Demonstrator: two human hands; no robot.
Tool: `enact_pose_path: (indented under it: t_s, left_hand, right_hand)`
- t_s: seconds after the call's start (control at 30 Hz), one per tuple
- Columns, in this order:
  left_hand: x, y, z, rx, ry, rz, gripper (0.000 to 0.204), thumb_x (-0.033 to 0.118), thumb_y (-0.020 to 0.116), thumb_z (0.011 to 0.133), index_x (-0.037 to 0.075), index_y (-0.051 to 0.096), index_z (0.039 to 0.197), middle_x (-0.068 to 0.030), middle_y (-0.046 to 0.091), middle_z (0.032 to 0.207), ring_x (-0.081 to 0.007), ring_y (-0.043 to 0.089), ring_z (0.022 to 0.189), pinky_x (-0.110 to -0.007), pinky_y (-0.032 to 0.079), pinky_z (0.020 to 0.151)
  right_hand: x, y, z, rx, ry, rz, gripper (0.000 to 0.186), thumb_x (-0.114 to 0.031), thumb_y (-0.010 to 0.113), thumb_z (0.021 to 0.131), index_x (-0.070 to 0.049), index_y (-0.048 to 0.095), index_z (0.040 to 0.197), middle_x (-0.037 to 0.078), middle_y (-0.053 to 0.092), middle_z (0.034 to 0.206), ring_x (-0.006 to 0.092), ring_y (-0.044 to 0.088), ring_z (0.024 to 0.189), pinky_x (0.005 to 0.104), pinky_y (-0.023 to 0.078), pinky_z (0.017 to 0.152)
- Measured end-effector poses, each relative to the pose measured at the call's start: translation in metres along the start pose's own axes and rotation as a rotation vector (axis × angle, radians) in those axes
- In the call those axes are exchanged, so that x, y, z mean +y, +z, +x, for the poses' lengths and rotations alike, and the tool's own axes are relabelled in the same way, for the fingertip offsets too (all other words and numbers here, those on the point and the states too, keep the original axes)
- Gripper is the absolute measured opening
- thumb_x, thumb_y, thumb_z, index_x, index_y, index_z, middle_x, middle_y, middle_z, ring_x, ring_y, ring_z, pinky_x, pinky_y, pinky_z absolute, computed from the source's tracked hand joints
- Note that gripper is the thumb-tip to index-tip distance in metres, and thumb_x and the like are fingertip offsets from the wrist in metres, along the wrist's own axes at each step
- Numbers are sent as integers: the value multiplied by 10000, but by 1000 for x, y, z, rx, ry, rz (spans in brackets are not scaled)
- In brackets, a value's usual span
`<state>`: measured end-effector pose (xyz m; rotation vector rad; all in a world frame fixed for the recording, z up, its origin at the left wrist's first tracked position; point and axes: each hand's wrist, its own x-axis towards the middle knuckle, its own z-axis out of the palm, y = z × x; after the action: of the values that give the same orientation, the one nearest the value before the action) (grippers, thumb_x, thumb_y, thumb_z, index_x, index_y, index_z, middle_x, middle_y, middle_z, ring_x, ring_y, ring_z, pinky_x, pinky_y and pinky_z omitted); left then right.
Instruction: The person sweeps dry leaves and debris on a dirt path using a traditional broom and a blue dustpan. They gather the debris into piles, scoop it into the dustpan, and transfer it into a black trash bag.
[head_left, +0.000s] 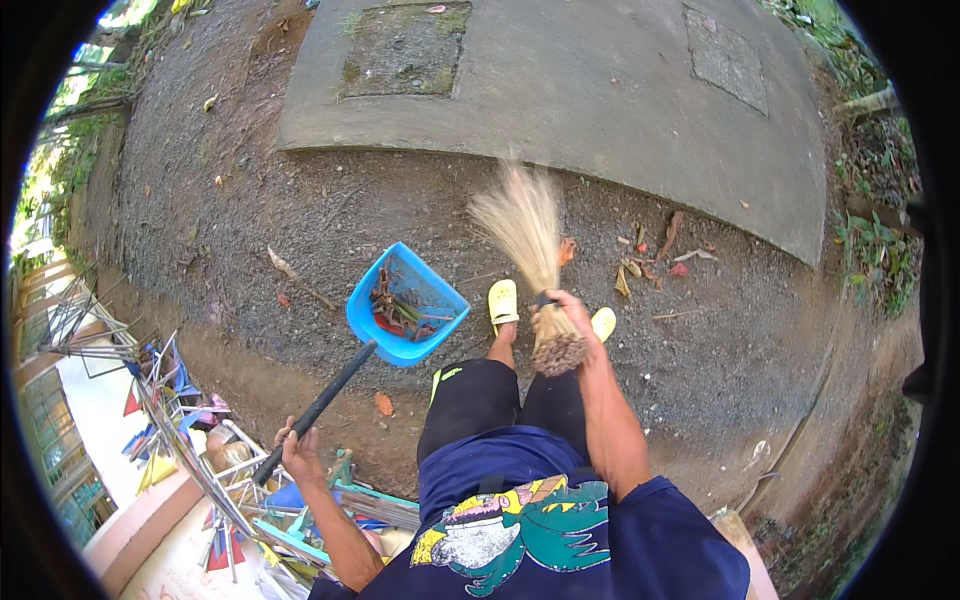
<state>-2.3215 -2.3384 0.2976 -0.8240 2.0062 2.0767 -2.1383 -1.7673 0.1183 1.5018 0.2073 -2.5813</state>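
Note:
My right hand (pixel 572 318) grips a bundled straw broom (pixel 530 225) near its bound base, with the bristles fanned out forward and slightly blurred over the gravel. My left hand (pixel 298 450) holds the black handle (pixel 330 395) of a blue dustpan (pixel 405 345), which rests left of my yellow clogs (pixel 503 303) with dry leaves and debris inside. Several dry leaves and red bits (pixel 628 278) are scattered on the ground right of the broom.
A raised concrete slab (pixel 600 120) spans the far side of the gravel path (pixel 220 230). A pile of metal frames and coloured scraps (pixel 200 440) lies at lower left beside a pink-edged wall (pixel 140 510). Plants (pixel 865 250) and an earth edge line the right.

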Motion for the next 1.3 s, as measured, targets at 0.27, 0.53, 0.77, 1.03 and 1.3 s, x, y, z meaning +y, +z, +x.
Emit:
enact_pose_path:
  t_s: [0.27,0.53,0.77,1.03,1.3]
  left_hand:
    - [5,28,8,-74,-26,36,225,62,652,909,92,609,1128,-182,603,1394,-371,696,1117,-456,638,898]
    - [14,63,28,-240,-23,81,219,44,627,924,95,610,1136,-170,601,1405,-353,696,1140,-433,639,906]
    - [1,96,31,-325,2,127,202,86,650,960,104,598,1155,-168,588,1426,-313,716,1090,-417,652,883]
    - [-2,210,-2,-478,18,295,187,103,662,966,117,621,1149,-119,615,1391,-235,694,1099,-359,632,858]
    - [-134,320,-72,-547,17,399,279,46,702,929,109,633,1191,-68,624,1332,-193,649,1124,-356,595,908]
  right_hand:
    - [45,15,-128,78,-35,67,328,-302,599,992,-39,540,1179,142,691,904,252,708,687,382,612,576]
    - [-7,-102,-91,70,-119,244,374,-317,643,956,11,580,1124,157,705,860,250,702,646,361,599,543]
    - [42,-121,-182,177,-167,48,368,-281,642,961,-42,538,1222,147,677,882,271,687,654,402,594,555]
    - [54,-218,-176,154,-54,-19,415,-302,680,946,-16,557,1221,134,711,860,245,696,631,382,602,569]
    - [15,-277,-351,142,-290,52,277,-266,587,1004,-17,603,1124,113,692,863,206,696,629,341,597,536]
